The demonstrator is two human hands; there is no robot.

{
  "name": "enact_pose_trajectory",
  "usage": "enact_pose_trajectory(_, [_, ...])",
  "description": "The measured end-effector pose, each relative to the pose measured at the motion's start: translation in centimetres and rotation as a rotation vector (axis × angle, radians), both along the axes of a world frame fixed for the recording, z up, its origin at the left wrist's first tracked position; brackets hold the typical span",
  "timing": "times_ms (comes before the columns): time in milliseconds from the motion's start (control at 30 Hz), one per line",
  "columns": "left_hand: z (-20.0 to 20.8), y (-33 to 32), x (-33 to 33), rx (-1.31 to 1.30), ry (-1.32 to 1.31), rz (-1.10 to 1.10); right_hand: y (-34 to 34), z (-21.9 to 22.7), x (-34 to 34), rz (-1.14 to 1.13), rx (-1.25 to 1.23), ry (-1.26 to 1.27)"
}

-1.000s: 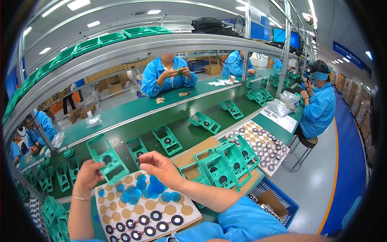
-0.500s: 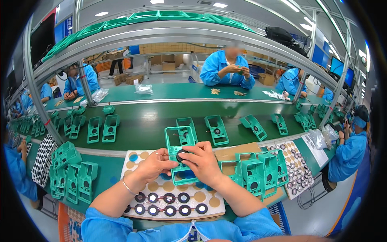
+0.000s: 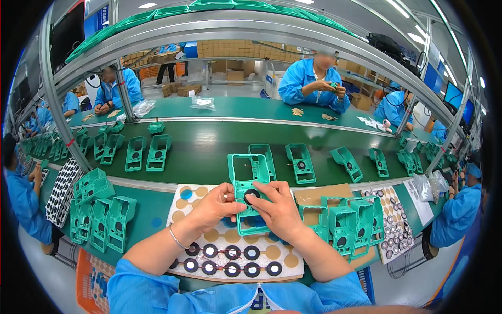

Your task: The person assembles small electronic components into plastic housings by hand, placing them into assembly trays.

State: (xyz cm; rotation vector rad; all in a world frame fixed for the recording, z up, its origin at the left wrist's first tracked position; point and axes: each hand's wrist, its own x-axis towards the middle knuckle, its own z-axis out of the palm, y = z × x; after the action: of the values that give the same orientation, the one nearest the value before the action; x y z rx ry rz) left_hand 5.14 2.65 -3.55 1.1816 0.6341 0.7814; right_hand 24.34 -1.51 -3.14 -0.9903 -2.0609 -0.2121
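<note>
My left hand and my right hand both grip a green plastic housing held upright over a white tray. A small black round part sits in the housing's round opening, under my right thumb and fingertips. The tray carries a front row of black ring parts and tan round spots. Blue round pieces lie on it near my left hand.
Green housings stand stacked at left and at right. More housings lie on the dark green conveyor belt. A tray of small round parts lies at right. Other workers in blue coats sit across and at both sides.
The view has swung from the right end of the line to straight ahead. My hands have moved from the blue pieces on the tray to the green housing, which now carries the black round part.
</note>
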Motion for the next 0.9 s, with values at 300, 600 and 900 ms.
enact_pose_trajectory(300, [0.6,-0.9,0.6,0.216,0.019,0.066,-0.2,0.3,-0.2,0.066,-0.079,0.331])
enact_pose_trajectory(600, [-0.4,-2.2,1.5,0.471,0.188,0.099,0.6,-1.2,0.4,0.329,-0.92,0.999])
enact_pose_trajectory(900, [0.7,-4.4,1.9,0.724,0.515,0.25,0.3,-1.4,0.1,0.328,-0.814,0.894])
